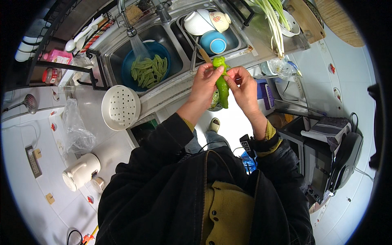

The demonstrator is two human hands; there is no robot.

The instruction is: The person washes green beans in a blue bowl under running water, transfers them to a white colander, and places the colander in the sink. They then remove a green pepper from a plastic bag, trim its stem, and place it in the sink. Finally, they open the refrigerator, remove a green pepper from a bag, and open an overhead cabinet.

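Observation:
A long green pepper is held up in front of the sink's edge, its tapered end pointing down. My left hand grips its upper part between thumb and fingers. At the pepper's right side, the thumb and fingertips of my right hand are pinched against it near a torn-looking spot. In the left sink bowl sits a blue basin with green pea pods in it. Water runs onto them from the faucet. Below the pepper, a container with green scraps is partly hidden.
A white colander rests on the counter left of the sink. White bowls, a blue bowl and a wooden-handled utensil fill the right sink side. Scallions lie at right, near a wooden cutting board.

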